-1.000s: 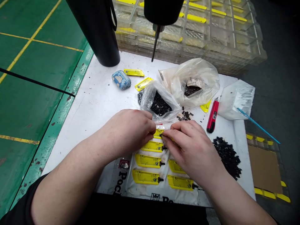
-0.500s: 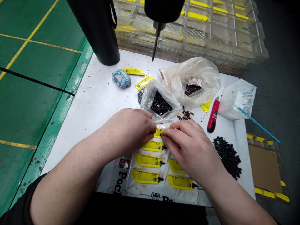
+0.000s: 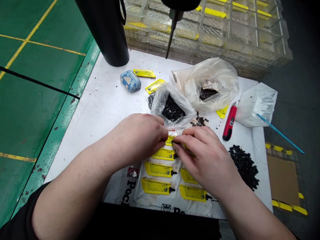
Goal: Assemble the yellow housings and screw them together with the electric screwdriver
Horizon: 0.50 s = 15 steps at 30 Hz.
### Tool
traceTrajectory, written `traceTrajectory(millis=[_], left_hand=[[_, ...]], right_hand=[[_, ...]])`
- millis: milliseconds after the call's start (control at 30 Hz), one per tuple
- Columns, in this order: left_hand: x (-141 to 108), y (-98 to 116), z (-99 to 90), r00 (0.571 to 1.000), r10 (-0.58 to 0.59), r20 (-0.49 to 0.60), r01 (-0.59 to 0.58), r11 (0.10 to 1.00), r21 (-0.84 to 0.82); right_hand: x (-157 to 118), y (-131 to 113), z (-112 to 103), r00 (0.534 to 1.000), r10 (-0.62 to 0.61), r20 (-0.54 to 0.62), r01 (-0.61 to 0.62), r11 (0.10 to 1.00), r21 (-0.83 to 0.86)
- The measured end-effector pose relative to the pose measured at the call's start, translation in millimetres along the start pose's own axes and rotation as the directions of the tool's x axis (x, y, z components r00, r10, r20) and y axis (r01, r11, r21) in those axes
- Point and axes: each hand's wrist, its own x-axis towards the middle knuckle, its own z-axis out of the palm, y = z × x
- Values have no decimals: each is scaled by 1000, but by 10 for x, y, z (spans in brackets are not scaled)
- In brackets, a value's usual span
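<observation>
Several yellow plastic pieces lie in two columns on a white printed bag, most with a small black part at the right end. My left hand (image 3: 147, 133) is closed at the left end of the top yellow piece (image 3: 170, 140), its fingertips partly hidden. At that piece's right end my right hand (image 3: 200, 150) pinches a small black part (image 3: 175, 142). Just below lies another yellow piece (image 3: 163, 154). Beyond my hands stands an open plastic bag of small black parts (image 3: 172, 108). A pile of black parts (image 3: 243, 166) is right of my right hand.
A screwdriver tip (image 3: 170, 40) hangs above the table. Farther back are a black bottle (image 3: 111, 36), a blue patterned case (image 3: 130, 81), a larger plastic bag (image 3: 222, 83) and clear trays (image 3: 232, 50). A red cutter (image 3: 229, 122) lies at the right.
The view has shifted slightly, moving the background objects a little. Both hands stay at the top yellow piece with nearly the same grip.
</observation>
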Motion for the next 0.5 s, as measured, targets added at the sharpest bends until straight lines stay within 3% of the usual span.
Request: traceTrajectory(millis=[233,500], left_hand=[[13,-3,23,999,16,-29,-16,1000,-6],[11,24,-9,1000,7,14,-7,1000,19]], right_hand=[[-6,-3,5,1000,-10,-4,10,1000,-15],[-3,14,14,1000,-17,-8,17,1000,-21]])
